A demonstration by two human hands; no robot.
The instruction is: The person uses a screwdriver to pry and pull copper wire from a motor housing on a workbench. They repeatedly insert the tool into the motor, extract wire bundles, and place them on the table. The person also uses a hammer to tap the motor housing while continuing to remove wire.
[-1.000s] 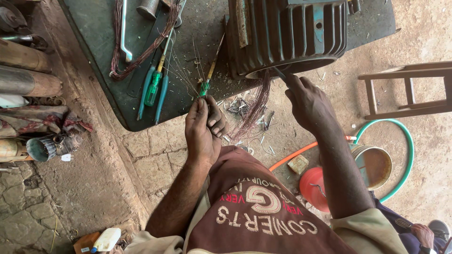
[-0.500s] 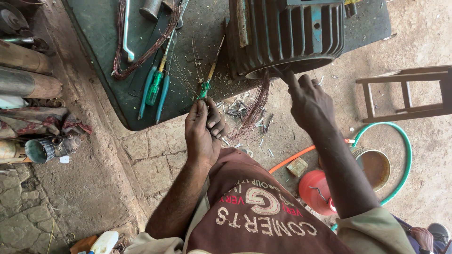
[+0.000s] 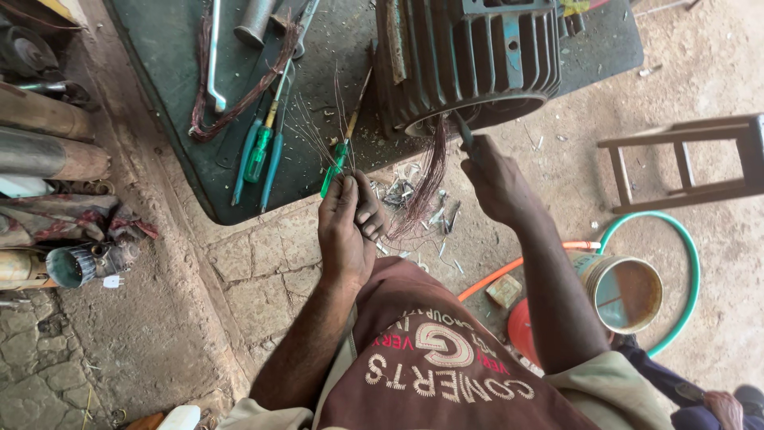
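Below the finned grey motor housing (image 3: pixel 469 60) on the dark tabletop (image 3: pixel 183 95), the left hand (image 3: pixel 348 227) pinches copper winding wires (image 3: pixel 426 179) hanging from it, while the right hand (image 3: pixel 495 177) grips a thin tool (image 3: pixel 464 131) at its rim.

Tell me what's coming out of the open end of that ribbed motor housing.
A bundle of thin copper wires hangs out of the motor housing, toward the left hand. The right hand covers the opening's edge; the interior is hidden.

One finned motor housing (image 3: pixel 469 60), three green-handled screwdrivers (image 3: pixel 259 155), one wooden stool (image 3: pixel 688 159), one bucket (image 3: pixel 625 291).
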